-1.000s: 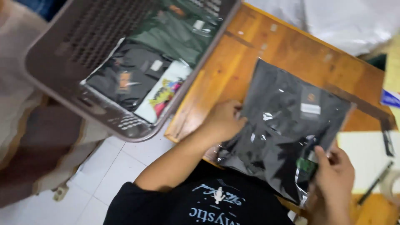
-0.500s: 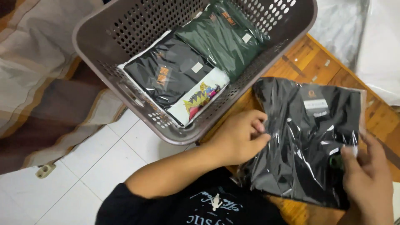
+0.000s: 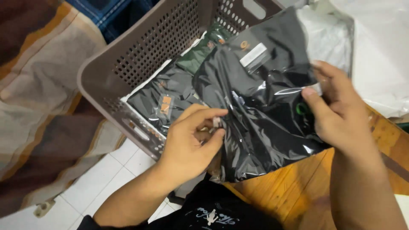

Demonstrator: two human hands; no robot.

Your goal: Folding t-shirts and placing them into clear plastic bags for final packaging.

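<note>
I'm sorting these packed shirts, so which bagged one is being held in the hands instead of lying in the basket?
The big black bagged shirt, gripped by the left hand and right hand. The dark green one and the other black one lie in the grey basket.

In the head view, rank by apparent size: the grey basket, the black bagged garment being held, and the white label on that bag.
1. Grey basket, though partly cropped and covered.
2. Black bagged garment, held nearer the camera by both hands, so it looks almost as big.
3. White label, clearly smallest.
</note>
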